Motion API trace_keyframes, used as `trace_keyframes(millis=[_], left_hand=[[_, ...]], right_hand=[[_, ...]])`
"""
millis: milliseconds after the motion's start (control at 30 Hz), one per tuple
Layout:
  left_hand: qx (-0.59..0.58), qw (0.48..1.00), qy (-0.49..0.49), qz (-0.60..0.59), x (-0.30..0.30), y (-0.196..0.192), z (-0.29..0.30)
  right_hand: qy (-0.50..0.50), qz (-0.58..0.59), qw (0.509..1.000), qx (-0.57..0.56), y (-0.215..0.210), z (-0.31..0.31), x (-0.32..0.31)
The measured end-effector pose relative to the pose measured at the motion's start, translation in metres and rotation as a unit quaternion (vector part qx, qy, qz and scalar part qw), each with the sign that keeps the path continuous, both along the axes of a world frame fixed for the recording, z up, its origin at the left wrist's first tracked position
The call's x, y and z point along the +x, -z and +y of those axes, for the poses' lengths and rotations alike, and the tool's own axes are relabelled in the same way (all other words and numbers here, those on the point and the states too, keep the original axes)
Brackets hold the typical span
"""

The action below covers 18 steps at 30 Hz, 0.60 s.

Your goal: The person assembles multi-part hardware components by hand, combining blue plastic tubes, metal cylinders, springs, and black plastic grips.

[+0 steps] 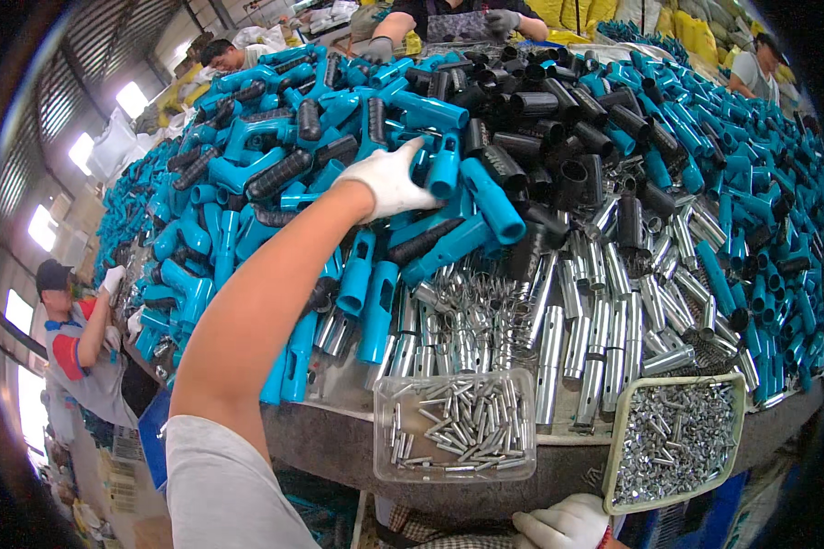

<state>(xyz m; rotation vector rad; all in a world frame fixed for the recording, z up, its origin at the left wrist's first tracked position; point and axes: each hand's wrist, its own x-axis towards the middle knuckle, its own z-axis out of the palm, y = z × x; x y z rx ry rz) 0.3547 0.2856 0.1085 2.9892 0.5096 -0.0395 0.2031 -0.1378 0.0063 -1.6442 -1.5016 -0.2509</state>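
Observation:
My left hand (389,183), in a white glove, reaches into the heap with thumb and fingers closed around a teal plastic tubular handle (445,166). Another teal tube (493,203) lies just to its right, and a teal handle with a black ribbed grip (375,121) is beyond the knuckles. Low at the front edge, my gloved right hand (563,523) is curled beside a pale tray (611,476) of small metal parts. Whatever its fingers hold, if anything, is hidden.
Black sleeves (534,103) and shiny metal tubes (551,352) cover the table with loose springs (481,306). A clear plastic box (384,465) of metal pins sits at the near edge. Co-workers stand around the table, one with gloved hands (502,22) opposite.

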Motion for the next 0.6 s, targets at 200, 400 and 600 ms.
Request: trace_keyframes(millis=[200, 400, 600], left_hand=[[0.019, 0.997, 0.020, -0.068, 0.033, -0.004, -0.013], [0.011, 0.988, 0.064, -0.142, 0.092, 0.007, -0.005], [-0.009, 0.989, 0.096, -0.111, 0.100, -0.003, -0.008]], right_hand=[[0.008, -0.001, 1.000, -0.026, 0.002, 0.000, 0.000], [0.028, -0.007, 0.999, -0.025, 0.003, 0.002, -0.003], [0.016, 0.009, 0.999, -0.035, 0.001, -0.002, -0.003]])
